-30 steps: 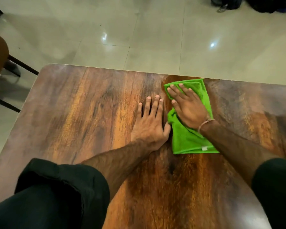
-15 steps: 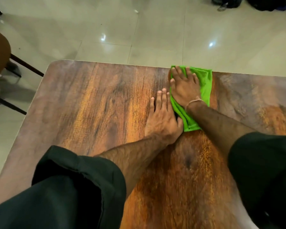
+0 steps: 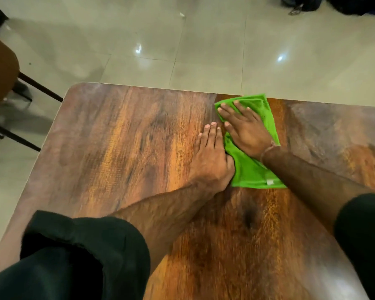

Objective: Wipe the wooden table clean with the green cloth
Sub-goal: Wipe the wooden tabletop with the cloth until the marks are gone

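My right hand (image 3: pixel 246 131) lies flat, fingers spread, on the green cloth (image 3: pixel 250 169) near the wooden table's (image 3: pixel 121 148) far edge; my left hand (image 3: pixel 211 161), open and flat, touches the cloth's left edge.

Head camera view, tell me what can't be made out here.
- wooden table: right and near parts cut off by the frame.
- green cloth: middle covered by the right hand.
- Dark items on the floor: cut off at the top edge.

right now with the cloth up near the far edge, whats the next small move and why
Probably drag the green cloth back toward the body under the flat right hand. It already sits close to the wooden table's far edge, and the left hand blocks the left.
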